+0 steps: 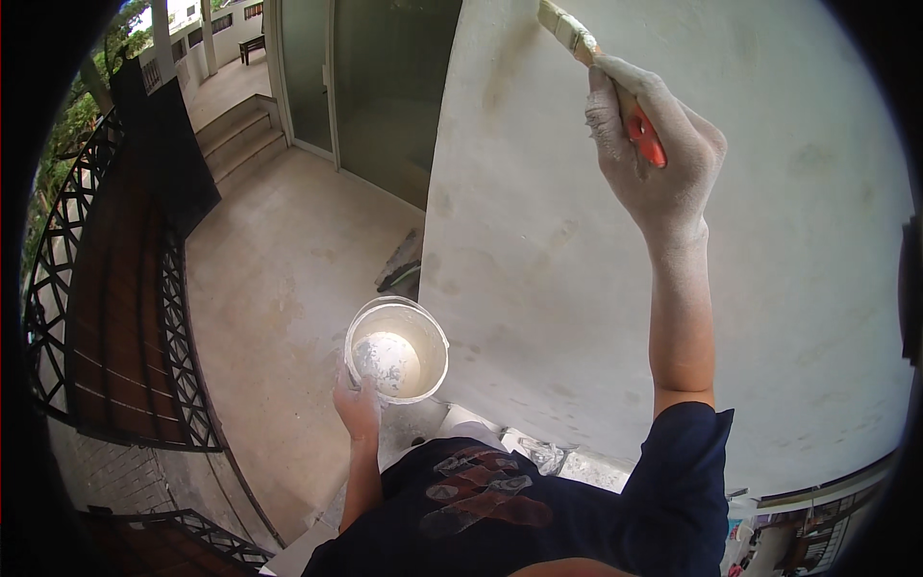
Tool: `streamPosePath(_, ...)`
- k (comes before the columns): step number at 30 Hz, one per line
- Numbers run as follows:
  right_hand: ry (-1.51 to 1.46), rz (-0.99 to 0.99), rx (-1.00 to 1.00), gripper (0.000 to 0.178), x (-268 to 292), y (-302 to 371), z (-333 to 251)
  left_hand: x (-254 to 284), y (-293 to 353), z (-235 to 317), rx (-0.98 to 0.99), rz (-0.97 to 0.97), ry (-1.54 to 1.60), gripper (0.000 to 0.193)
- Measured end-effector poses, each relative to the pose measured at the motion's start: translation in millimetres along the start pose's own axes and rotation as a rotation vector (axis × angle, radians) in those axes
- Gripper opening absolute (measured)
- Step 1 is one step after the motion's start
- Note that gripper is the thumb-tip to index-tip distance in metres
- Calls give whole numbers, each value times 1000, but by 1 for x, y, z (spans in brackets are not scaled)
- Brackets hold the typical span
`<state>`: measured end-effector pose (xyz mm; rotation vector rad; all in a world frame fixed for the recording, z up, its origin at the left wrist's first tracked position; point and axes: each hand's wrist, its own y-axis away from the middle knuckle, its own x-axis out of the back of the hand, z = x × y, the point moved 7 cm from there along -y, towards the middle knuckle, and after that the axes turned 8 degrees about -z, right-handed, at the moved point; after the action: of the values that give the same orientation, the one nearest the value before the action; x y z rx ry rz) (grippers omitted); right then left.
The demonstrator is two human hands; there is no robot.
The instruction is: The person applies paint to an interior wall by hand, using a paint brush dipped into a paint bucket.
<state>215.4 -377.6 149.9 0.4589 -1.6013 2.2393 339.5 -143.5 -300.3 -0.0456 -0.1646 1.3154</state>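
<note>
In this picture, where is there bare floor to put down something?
Widest bare patch: the beige floor, bordered in view by the black-framed brown panel and the round white plastic bucket in the left hand. More crowded: the floor beside the large whitish wall, where a dark, unclear object lies.

grips a red-ended paintbrush (577,40) in the raised, white-coated right hand (673,159), in front of a blotchy pale wall (567,298). holds a white bucket (434,356) by its near side in the left hand (360,406), with a whitish substance (385,362) in the bottom. wears a dark printed shirt (591,524). has a glass door (394,96), low steps (240,144) and black railings (179,332) to the left.
</note>
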Motion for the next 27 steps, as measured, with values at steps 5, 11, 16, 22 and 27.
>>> streamPosePath(5,-54,159,84,18,2,-12,-7,1,0,4,15,-17,-5,67)
streamPosePath(11,-92,-130,-104,9,-28,-5,1,3,-1,-13,54,1,43,65)
streamPosePath(16,-105,-453,-117,12,-41,2,-7,5,0,-12,-6,28,-68,64)
streamPosePath(22,-89,-174,-54,10,-13,-23,5,0,0,0,33,8,-30,64)
streamPosePath(27,-213,-385,-110,12,-49,-13,0,6,-1,-29,113,23,45,65)
